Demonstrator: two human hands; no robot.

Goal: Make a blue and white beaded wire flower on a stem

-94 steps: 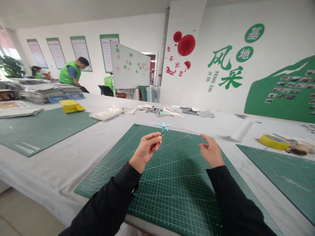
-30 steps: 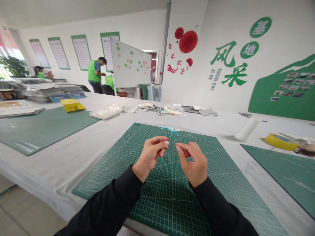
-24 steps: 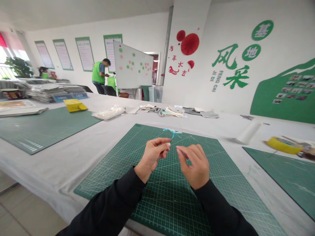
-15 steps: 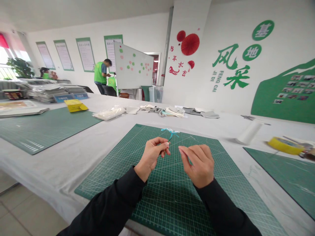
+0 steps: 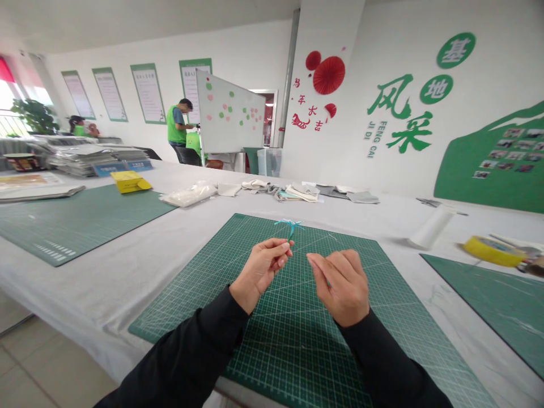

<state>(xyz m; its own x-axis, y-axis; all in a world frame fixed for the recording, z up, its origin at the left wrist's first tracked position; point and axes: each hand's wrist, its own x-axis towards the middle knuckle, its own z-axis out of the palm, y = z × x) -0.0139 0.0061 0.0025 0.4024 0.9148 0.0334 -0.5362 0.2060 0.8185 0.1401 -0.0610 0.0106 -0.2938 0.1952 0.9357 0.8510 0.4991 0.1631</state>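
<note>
My left hand [image 5: 264,269] pinches the thin stem of a small blue sprig-like piece [image 5: 291,226] between thumb and forefinger. Its blue strands spread out at the top, with whitish bits among them. To its right, my right hand [image 5: 342,283] is closed in a pinch, the fingertips a short way from the left ones. Whatever it may hold, perhaps a fine thread, is too small to make out. Both hands are above a green cutting mat [image 5: 204,300] with a grid, which lies on the table.
A clear bag of white material [image 5: 189,195] and fabric scraps [image 5: 300,192] lie beyond the mat. On the right are a white roll [image 5: 431,228], yellow tape [image 5: 493,250] and another mat [image 5: 488,300]. A yellow card [image 5: 130,182] stands left. A person in a green vest [image 5: 176,124] is in the background.
The blue piece has turned in my left hand and shifted slightly left, its strands now spreading more evenly. My right hand has barely moved.
</note>
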